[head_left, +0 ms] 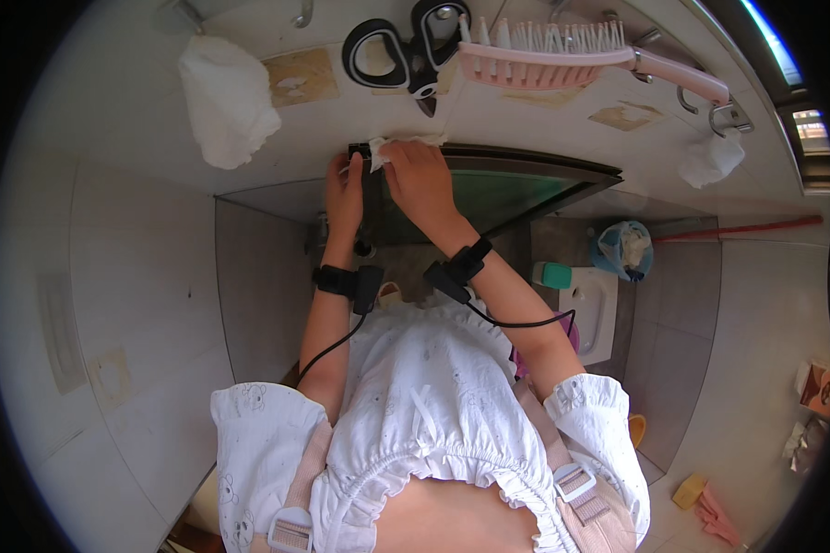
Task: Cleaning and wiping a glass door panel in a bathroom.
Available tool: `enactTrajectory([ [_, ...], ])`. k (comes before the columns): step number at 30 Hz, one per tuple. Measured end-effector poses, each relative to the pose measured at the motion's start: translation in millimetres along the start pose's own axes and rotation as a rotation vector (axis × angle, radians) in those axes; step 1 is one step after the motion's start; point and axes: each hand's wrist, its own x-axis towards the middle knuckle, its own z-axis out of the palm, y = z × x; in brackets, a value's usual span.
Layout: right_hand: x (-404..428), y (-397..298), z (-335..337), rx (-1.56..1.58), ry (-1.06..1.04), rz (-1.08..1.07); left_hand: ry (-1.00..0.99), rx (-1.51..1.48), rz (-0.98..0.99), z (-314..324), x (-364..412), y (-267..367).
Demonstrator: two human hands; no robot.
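Note:
Against the tiled wall ahead of me is a dark-framed panel (519,184) with a greenish, glass-like face. My left hand (346,190) grips its upper left corner, thumb on top and fingers at the outer side. A crumpled white cloth or tissue (380,153) lies over the top rail, and my right hand (418,176) presses it there with bent fingers. Much of the cloth is covered by that hand. The lower part of the panel is hidden behind my forearms. Each wrist wears a black strap with a small cabled device.
Black-handled scissors (415,59) and a pink hairbrush (546,66) hang from wall hooks above the panel. White cloth bundles hang at left (225,104) and right (711,159). Lower right are a squat toilet (591,311), a green-lidded container (555,275), a lined blue bin (598,252) and a red pole (740,228).

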Motion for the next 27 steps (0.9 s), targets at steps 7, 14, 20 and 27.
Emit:
enactTrajectory([
  [7,-2,20,-14,-0.045,-0.076,-0.022,0.065,0.039,0.012,5,-5,3],
  [14,-16,60,-55,0.008,-0.072,0.043,0.070,-0.025,-0.007,9,-7,2],
  [20,-35,107,-101,-0.072,-0.067,0.085,0.108,0.009,0.014,12,-8,7],
  [27,-54,155,-145,-0.138,-0.095,0.150,0.111,-0.015,0.007,17,-6,5],
])
